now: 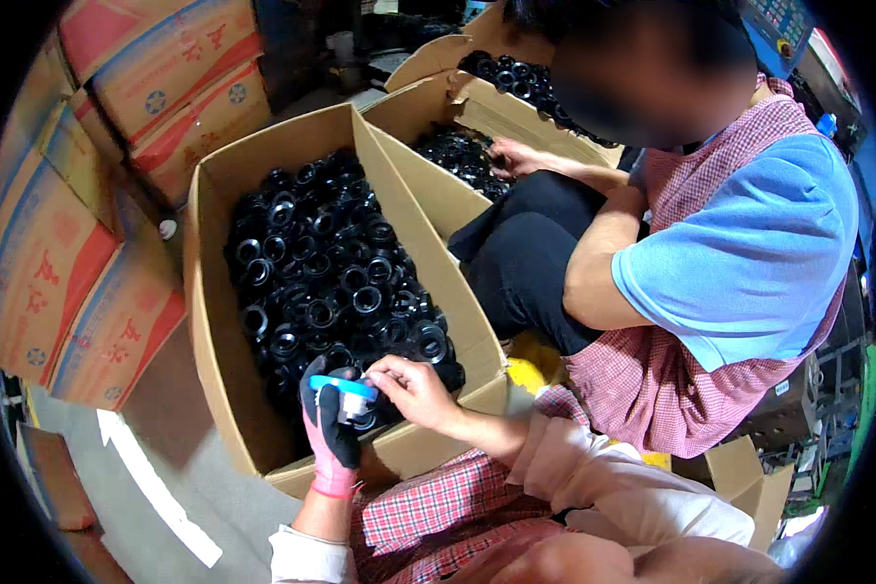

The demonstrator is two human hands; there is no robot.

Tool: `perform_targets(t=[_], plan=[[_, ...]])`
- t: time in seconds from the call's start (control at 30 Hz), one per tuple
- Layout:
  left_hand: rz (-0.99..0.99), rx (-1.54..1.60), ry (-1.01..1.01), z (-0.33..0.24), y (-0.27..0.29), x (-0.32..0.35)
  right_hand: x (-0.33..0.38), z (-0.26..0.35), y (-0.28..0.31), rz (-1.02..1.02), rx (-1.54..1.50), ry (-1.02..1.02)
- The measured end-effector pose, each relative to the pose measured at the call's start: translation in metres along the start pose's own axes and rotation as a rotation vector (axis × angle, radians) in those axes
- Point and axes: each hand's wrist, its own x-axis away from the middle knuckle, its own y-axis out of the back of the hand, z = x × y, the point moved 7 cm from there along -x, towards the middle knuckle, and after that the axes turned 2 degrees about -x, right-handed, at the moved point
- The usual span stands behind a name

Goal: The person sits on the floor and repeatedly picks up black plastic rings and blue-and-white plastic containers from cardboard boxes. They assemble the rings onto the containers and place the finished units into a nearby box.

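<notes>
My left hand (329, 428), in a pink and black glove, grips a black ring part (360, 417) with a flat blue piece (343, 386) lying across its top. My bare right hand (411, 387) pinches the right end of that blue piece with its fingertips. Both hands hover over the near edge of a large open cardboard box (214, 321) filled with several black ring-shaped parts (331, 273).
A co-worker in a blue shirt and red checked apron (740, 253) sits on the right, one hand (511, 156) reaching into a second box of black rings (457, 151). A third open box (516, 78) stands behind. Stacked printed cartons (78, 214) line the left.
</notes>
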Motion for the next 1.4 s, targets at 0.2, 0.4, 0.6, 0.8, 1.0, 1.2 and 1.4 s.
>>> perform_targets(t=[0.2,0.4,0.6,0.8,1.0,1.2,1.4], plan=[[0.02,-0.062,0.016,-0.004,-0.005,-0.002,-0.002,-0.007,-0.003,0.088,0.044,-0.033],[0.049,-0.104,-0.011,-0.006,-0.011,-0.003,-0.001,-0.001,0.005,0.106,0.038,-0.078],[0.032,-0.028,0.008,-0.005,-0.01,-0.001,-0.001,-0.008,0.002,0.101,0.025,-0.086],[0.061,-0.222,-0.029,-0.007,-0.007,-0.001,0.001,-0.006,-0.001,0.109,0.08,-0.08],[0.034,-0.108,0.034,-0.001,-0.005,0.001,0.002,-0.009,-0.002,0.114,0.08,-0.074],[0.03,-0.112,0.007,-0.002,-0.008,0.004,0.003,-0.006,-0.004,0.095,0.073,-0.036],[0.026,-0.104,-0.01,0.003,-0.004,0.0,0.003,-0.007,-0.004,0.108,0.06,-0.037]])
